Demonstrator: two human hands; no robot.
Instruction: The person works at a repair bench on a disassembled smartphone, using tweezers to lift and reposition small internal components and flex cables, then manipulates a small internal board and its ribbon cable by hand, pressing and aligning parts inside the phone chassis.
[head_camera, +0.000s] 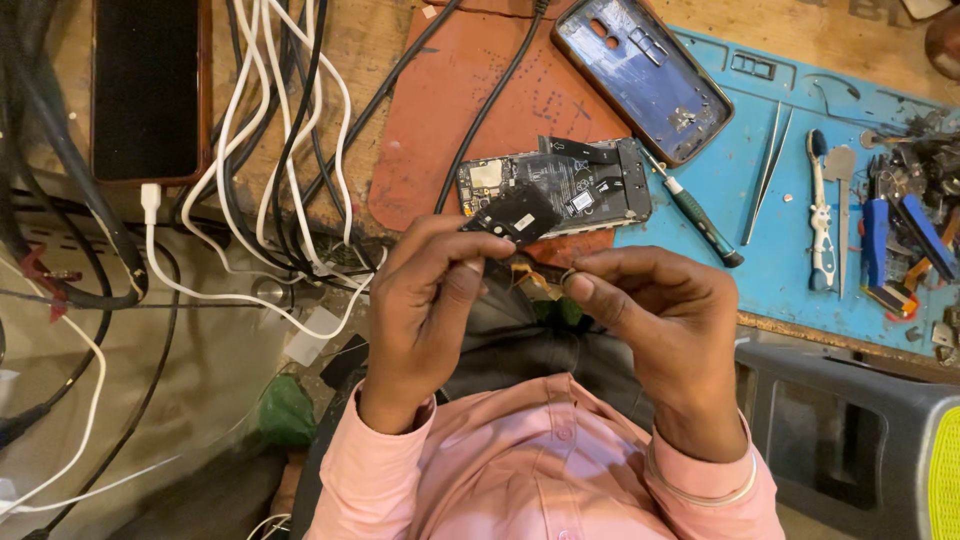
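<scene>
Pink shirt sleeves lie closest to the lens, and from them both hands rise over the lap. Left hand (430, 300) is pinched shut, thumb and fingertips closed on the lower edge of a small black cover plate (512, 215) held up in front of the bench edge. Right hand (660, 310) is also pinched narrow, gripping a thin amber flex ribbon (535, 283) that hangs between the two hands; whether the ribbon joins the plate cannot be told.

The plate looks light, thin and stiff, a flat dark piece with an irregular outline and a pale sticker on it; it likely snaps if bent, so its edges are the safe hold. The ribbon looks feather-light, limp and easily creased or torn, best held at its end rather than along its run.

Just beyond the plate an opened phone (560, 185) lies on an orange mat (440, 110), its boards bare. Past that rest a blue back cover (645, 75), a screwdriver (700, 220), tweezers (765, 170) and a toothbrush (820, 215) on a blue mat (790, 270). Cables (280, 150) tangle to the left, near a dark phone (150, 90).
</scene>
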